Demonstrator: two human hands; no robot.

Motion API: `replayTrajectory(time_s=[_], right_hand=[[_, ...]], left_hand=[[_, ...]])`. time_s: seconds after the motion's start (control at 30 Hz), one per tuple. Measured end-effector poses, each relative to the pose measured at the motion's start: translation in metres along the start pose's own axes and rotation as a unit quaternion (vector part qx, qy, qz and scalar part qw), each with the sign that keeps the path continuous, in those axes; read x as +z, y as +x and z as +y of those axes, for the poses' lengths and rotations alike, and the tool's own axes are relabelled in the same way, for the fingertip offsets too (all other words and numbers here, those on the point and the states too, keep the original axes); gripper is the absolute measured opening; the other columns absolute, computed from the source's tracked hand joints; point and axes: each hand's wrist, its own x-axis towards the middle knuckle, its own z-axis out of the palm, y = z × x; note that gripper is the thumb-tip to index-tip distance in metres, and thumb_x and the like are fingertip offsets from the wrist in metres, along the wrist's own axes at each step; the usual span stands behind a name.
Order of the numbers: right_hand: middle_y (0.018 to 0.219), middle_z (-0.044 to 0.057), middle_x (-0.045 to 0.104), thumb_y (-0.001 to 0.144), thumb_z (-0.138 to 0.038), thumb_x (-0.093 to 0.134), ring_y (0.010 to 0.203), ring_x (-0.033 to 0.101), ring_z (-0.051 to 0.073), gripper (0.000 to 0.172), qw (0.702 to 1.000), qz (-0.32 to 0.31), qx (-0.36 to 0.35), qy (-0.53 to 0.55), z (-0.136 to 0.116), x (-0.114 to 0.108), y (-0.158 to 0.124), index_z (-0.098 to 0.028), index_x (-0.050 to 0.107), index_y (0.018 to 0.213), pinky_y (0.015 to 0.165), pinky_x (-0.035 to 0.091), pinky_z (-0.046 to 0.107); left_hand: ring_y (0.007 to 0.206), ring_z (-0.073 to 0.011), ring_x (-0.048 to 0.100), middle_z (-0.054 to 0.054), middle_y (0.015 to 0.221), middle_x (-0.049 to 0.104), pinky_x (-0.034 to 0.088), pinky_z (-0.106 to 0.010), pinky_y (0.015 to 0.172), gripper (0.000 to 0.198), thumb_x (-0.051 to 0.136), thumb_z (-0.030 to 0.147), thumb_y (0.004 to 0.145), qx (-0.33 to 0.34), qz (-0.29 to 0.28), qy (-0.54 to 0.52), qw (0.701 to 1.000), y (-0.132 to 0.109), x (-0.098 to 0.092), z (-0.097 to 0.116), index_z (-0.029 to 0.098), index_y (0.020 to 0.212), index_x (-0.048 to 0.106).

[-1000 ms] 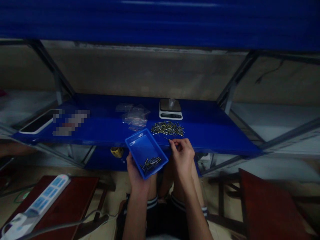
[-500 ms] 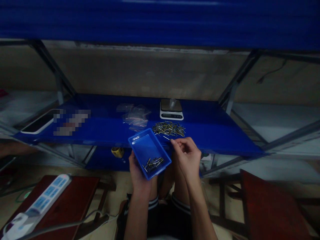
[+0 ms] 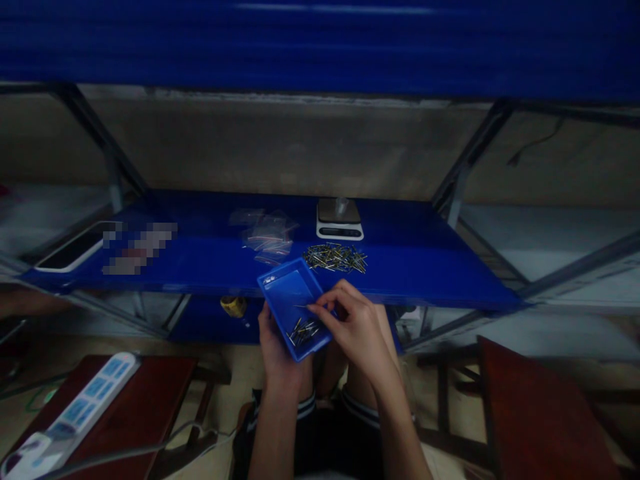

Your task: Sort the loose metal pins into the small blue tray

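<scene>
My left hand [image 3: 277, 347] holds a small blue tray [image 3: 287, 293] from below, tilted toward me, just in front of the blue shelf [image 3: 415, 267]. Several thin metal pins [image 3: 302, 329] lie in the tray's near corner. My right hand [image 3: 353, 327] hangs over the tray with thumb and forefinger pinched on one pin [image 3: 301, 307]. A loose pile of the same pins [image 3: 336, 257] lies on the shelf just behind the tray.
A small digital scale [image 3: 340, 220] stands behind the pin pile, with clear plastic bags [image 3: 270, 235] to its left. A phone [image 3: 70, 248] lies at the shelf's left end. A white power strip [image 3: 80, 412] rests on a red stool at lower left; another red stool [image 3: 540, 413] stands at lower right.
My right hand moved left from the shelf edge by the pin pile to over the tray, carrying a pin. The tray and left hand stayed nearly still.
</scene>
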Motion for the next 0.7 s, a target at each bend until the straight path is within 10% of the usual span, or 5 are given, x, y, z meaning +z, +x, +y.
replayTrajectory(time_s=[0.7], right_hand=[[0.088,0.000,0.059,0.099,-0.031,0.070,0.076,0.058,0.012,0.014,0.999,-0.042,0.002,0.006,-0.0047,-0.0007,-0.0019,-0.021,0.068,0.089,0.068,0.043,0.024]], left_hand=[[0.076,-0.0241,0.073,-0.006,0.076,0.075,0.061,-0.036,0.076,0.033,0.054,0.041,0.096,-0.013,-0.007,-0.011,1.000,-0.0022,0.0033,0.0021,0.018,0.081,0.071]])
